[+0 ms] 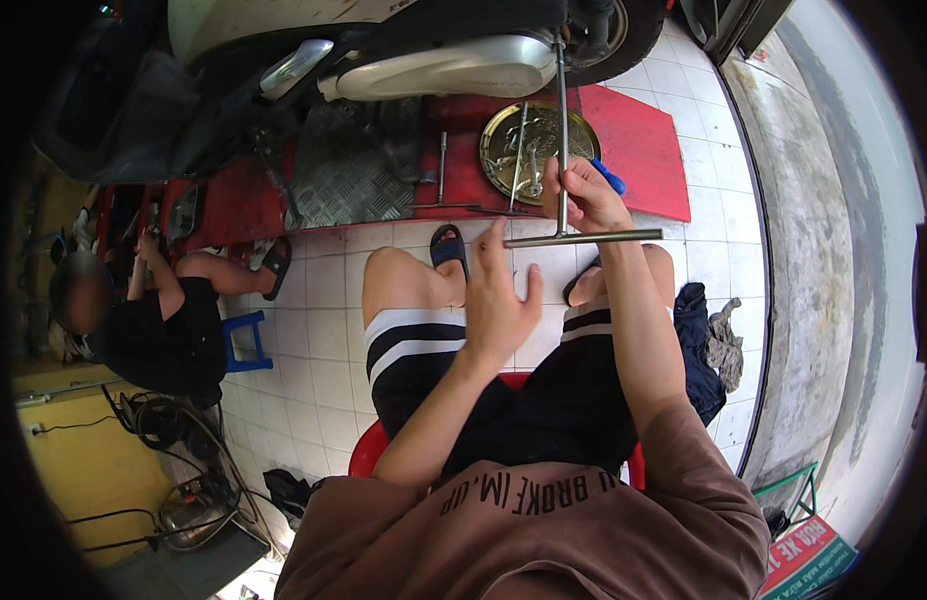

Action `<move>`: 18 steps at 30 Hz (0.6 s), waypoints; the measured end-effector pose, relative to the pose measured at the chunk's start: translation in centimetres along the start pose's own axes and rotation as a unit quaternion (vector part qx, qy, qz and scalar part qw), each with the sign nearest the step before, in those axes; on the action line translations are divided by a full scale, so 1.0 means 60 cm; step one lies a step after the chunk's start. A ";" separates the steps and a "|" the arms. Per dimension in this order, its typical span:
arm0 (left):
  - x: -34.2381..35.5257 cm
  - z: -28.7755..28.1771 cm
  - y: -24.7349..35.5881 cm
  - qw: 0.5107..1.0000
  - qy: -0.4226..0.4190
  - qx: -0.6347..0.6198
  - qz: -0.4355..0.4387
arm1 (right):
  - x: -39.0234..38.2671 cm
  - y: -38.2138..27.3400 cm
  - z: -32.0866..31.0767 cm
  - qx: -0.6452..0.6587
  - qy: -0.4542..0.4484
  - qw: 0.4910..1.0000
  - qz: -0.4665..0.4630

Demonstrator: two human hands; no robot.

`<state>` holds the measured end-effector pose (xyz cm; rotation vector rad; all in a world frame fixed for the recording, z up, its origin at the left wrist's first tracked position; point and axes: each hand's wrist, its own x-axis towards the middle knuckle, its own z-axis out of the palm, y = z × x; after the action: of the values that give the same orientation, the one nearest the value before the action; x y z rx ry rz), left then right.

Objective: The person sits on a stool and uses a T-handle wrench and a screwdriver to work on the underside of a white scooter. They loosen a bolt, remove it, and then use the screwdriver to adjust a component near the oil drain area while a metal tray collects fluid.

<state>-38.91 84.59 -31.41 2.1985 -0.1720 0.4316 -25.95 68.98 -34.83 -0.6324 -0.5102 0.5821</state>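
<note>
My right hand (590, 198) is closed around the shaft of a long T-handle socket wrench (562, 110). The wrench's far end meets the scooter near the rear edge of its silver engine cover (453, 68); exactly what it sits on is too small to tell. Its crossbar lies toward me, over my right forearm. My left hand (501, 315) has its fingers apart, with the fingertips at the crossbar's left end. A blue handle (608, 177) shows beside my right hand; whether that hand holds it is unclear. Behind the wrench, a round brass-coloured tray (491, 165) holds several metal tools and small parts.
The scooter stands over a red platform (643, 150) with a chequered metal plate (353, 165). More T-handle wrenches (442, 170) lie there. Another person (163, 320) sits at left near a blue stool (245, 342). Dark cloth (695, 350) lies on the tiles at right.
</note>
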 end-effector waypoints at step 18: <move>0.012 0.009 0.119 0.946 -0.075 -0.307 -0.070 | 0.017 0.009 -0.006 0.064 0.027 0.997 -0.022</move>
<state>-40.03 79.77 -26.17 1.6103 -0.2000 0.1032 -25.17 69.85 -35.20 -0.5122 -0.4321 0.5493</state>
